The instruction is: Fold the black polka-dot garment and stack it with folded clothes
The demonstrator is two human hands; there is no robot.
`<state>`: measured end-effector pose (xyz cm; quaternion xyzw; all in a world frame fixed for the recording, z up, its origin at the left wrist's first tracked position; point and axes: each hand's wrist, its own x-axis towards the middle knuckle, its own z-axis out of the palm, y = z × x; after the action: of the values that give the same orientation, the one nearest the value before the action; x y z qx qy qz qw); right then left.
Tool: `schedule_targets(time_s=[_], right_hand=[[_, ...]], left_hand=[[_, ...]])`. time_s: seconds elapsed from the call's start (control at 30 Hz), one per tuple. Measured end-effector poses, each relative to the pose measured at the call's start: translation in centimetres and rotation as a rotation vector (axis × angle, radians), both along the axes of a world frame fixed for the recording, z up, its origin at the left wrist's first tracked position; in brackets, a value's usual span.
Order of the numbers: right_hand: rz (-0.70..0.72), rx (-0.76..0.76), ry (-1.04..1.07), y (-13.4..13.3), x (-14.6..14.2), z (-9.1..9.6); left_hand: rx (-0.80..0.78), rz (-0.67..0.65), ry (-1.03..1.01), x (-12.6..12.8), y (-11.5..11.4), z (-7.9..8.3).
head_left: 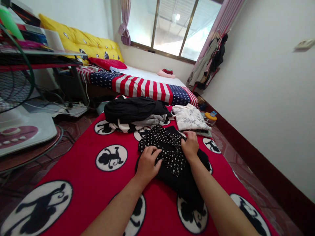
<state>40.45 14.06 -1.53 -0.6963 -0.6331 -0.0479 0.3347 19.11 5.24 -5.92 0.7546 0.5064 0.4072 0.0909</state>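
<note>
A black garment with a white-dotted panel (173, 160) lies partly bunched on the red blanket (81, 183) in front of me. My left hand (147, 164) rests on its left side, thumb spread from the bent fingers, with black cloth showing in the gap. At the garment's right side, my right hand (190, 144) has its fingers curled on the cloth by the dotted part. Part of the garment is hidden under my right forearm. Just beyond are a pile of black and grey clothes (135, 111) and a folded white patterned garment (190, 118).
A bed with a striped and starred cover (142, 86) stands under the window. To the left are a fan (24, 127) on a round stand and a cluttered desk (59, 52). Clothes hang (209, 62) by the right wall. A yellow stool (210, 116) stands beyond the blanket's right edge.
</note>
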Motion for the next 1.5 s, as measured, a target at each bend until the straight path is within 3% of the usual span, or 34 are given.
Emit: schedule_targets(time_s=[0.1,0.17,0.23,0.37,0.43,0.57,0.67,0.8,0.87,0.93,1.03,1.1,1.27,1.5], right_hand=[[0.296,0.129,-0.072,-0.4,-1.6,0.4],[0.512,0.026,-0.076,-0.4,-2.6,0.5],[0.617,-0.101,-0.125,-0.3,-3.5,0.3],[0.587,-0.184,-0.27,0.3,-4.7,0.2],[0.551,-0.201,-0.211,1.1,-5.0,0.4],[0.332,-0.212,0.016,3.6,-3.9,0.6],[0.154,-0.205,0.056,5.2,-2.2,0.2],[0.001,-0.141,0.048,5.2,-1.5,-0.2],[0.039,-0.063,0.012,4.7,-2.0,-0.2],[0.227,-0.031,-0.061,4.4,-2.5,-0.3],[0.465,-0.17,-0.177,4.6,-2.3,-1.1],[0.441,-0.274,-0.193,5.1,-1.4,-1.8],[0.395,-0.336,-0.157,5.9,1.0,-3.0],[0.362,-0.39,-0.129,3.8,4.2,-2.0]], left_hand=[[-0.008,-0.003,0.049,0.0,-0.2,0.1],[-0.003,-0.004,0.089,-0.1,-0.3,0.1],[-0.001,-0.006,0.108,-0.1,-0.5,0.2],[-0.037,0.006,0.017,-0.1,-0.7,0.1],[-0.052,0.018,-0.038,-0.1,-0.7,0.1],[-0.076,-0.02,0.003,-0.1,-0.6,-0.1],[-0.067,-0.029,0.026,-0.2,-0.7,0.0],[-0.036,-0.087,0.029,-0.3,-0.9,0.5],[0.002,-0.113,0.036,-0.3,-1.1,0.7],[0.053,-0.118,0.05,-0.3,-1.3,1.0],[0.066,-0.081,0.076,-0.4,-1.4,1.1],[-0.019,0.041,0.098,-0.5,-1.3,1.1],[-0.355,0.382,0.159,-1.7,-0.5,1.2],[-0.477,0.48,0.161,-3.6,0.1,1.6]])
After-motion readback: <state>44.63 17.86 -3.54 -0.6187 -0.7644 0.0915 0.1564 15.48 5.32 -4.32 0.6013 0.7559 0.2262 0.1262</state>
